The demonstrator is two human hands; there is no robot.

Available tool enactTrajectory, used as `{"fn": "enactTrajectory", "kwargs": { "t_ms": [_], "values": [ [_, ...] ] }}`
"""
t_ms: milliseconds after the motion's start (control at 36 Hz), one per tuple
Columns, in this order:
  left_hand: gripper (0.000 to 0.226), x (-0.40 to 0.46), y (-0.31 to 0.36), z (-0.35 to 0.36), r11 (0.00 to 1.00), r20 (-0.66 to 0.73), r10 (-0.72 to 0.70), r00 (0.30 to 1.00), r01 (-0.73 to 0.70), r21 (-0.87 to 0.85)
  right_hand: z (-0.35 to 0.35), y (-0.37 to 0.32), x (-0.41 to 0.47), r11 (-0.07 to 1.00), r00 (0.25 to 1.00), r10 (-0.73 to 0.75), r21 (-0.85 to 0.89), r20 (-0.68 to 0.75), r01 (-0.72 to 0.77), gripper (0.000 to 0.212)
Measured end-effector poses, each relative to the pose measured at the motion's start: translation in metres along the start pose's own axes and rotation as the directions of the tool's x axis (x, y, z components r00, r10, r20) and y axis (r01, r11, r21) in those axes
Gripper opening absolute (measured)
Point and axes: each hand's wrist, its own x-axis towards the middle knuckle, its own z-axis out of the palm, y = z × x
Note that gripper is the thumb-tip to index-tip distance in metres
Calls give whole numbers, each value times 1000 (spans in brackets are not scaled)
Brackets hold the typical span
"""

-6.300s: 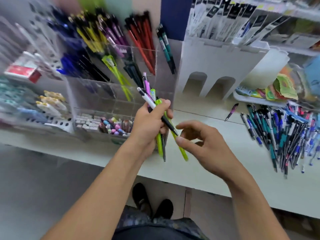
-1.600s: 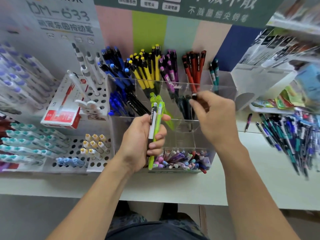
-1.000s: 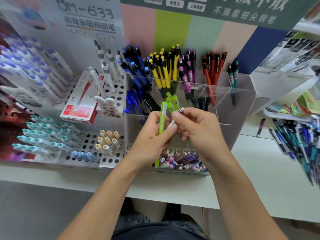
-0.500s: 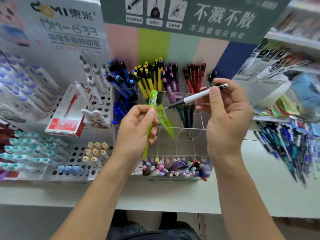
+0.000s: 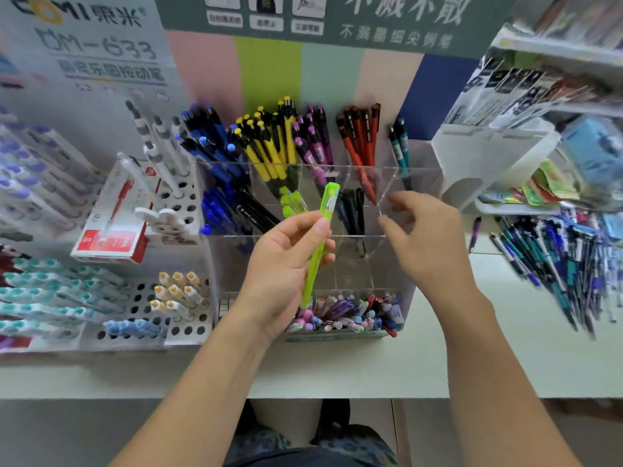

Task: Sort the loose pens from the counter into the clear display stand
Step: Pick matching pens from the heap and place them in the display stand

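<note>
White pen gone from right hand (image 5: pixel 425 244), fingers loosely apart, left hand (image 5: pixel 282 264) pinching translucent lime-green pen (image 5: pixel 320 237) upright

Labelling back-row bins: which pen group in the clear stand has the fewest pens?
The teal pens at the far right of the stand: about two, while the blue, yellow, purple and red groups are full bunches.

Bare counter (image 5: pixel 421 358) lies between the clear display stand (image 5: pixel 391 183) and the loose pens (image 5: pixel 556 257).

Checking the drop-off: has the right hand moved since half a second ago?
Yes: the right hand, now empty, dropped below the red pens.
</note>
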Motion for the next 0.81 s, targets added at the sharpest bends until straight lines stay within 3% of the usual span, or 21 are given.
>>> {"fn": "enactTrajectory", "kwargs": {
  "t_ms": [56,111,167,250,361,417,472,556,611,722,806],
  "values": [
    [25,-2,-3,-4,998,-21,48,999,-47,38,-5,-24,-9,964,998,29,265,-54,-13,20],
    [26,-4,-6,-8,992,-34,94,995,-91,90,-4,-49,-19,855,997,22,515,73,-57,12],
    [25,-5,-9,-12,986,-41,128,991,-123,110,4,-66,-26,782,987,-23,618,161,-83,5],
    [24,-9,-7,-21,972,-65,186,980,-174,156,12,-78,-28,751,998,-20,660,52,-19,8],
    [20,-12,0,-38,898,-158,316,936,-241,369,2,-79,-16,798,935,-72,542,-348,263,9],
    [19,-12,3,-46,894,-196,322,926,-229,386,0,-78,-7,844,887,-141,416,-440,340,16],
    [18,-12,4,-50,899,-193,284,939,-191,393,7,-77,4,890,884,-269,253,-382,380,20],
    [24,-10,5,-52,904,-147,202,968,-126,408,35,-75,17,933,933,-357,44,-45,358,22],
    [29,-8,5,-53,899,-110,166,980,-104,425,50,-73,16,938,935,-343,-15,86,346,22],
    [25,-6,3,-55,885,-88,173,981,-116,450,56,-73,5,951,951,-309,15,-16,309,13],
    [16,-3,0,-52,855,-99,243,965,-165,492,58,-68,2,959,961,-275,75,-8,275,14]
  ]
}}
